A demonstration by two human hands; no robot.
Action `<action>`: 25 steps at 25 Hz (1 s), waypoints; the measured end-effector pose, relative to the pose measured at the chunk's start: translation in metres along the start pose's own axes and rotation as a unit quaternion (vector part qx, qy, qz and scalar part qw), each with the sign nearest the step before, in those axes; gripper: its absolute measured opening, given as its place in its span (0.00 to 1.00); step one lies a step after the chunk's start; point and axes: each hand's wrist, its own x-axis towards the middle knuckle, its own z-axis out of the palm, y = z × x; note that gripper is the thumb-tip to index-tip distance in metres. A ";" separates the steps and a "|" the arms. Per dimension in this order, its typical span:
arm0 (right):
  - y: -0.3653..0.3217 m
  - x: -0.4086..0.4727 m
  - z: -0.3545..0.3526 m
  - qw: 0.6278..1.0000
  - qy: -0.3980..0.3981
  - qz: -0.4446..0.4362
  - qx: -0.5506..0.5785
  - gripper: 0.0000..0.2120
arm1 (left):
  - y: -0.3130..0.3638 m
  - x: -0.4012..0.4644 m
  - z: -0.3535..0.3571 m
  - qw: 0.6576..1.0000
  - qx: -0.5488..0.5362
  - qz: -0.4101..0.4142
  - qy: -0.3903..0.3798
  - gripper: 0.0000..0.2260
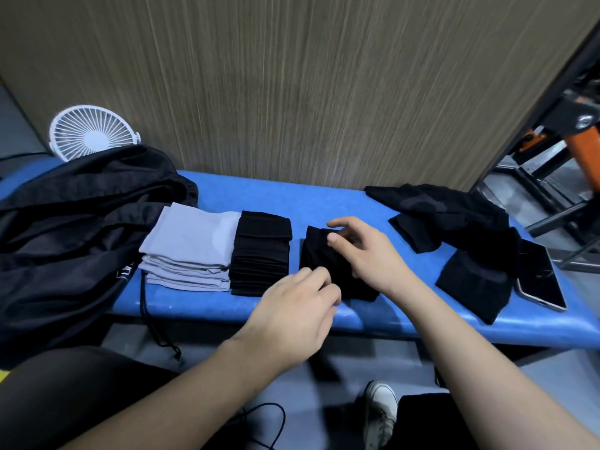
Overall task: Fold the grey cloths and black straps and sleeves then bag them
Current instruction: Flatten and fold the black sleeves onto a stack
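Head view: folding session on the blue tabletop (324, 196)

Black drawstring bag (65, 228) waits left, beside stacked grey cloths (188, 245) and folded black straps (263, 251). Left hand (292, 313) and right hand (367, 251) both pinch a black sleeve (324, 264) mid-fold, probably squaring edges.

black bag (65, 241): cut off at the frame's left edge
phone (540, 277): partly under unfolded black sleeves (454, 222)
orange frame (581, 138): cut off, right edge

A blue padded bench (324, 196) stands against a wood-grain wall (324, 76) on grey floor (292, 384).
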 end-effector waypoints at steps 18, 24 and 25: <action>0.060 -0.022 -0.039 0.971 -0.060 -0.060 -0.222 0.23 | -0.030 0.062 -0.001 0.979 0.145 -0.089 -0.112 0.21; 0.060 -0.017 -0.049 0.960 -0.111 -0.012 -0.258 0.28 | -0.028 0.066 -0.006 0.951 0.228 -0.073 -0.193 0.22; 0.059 -0.016 -0.049 0.960 -0.117 -0.008 -0.255 0.28 | -0.028 0.064 -0.007 0.949 0.236 -0.074 -0.197 0.21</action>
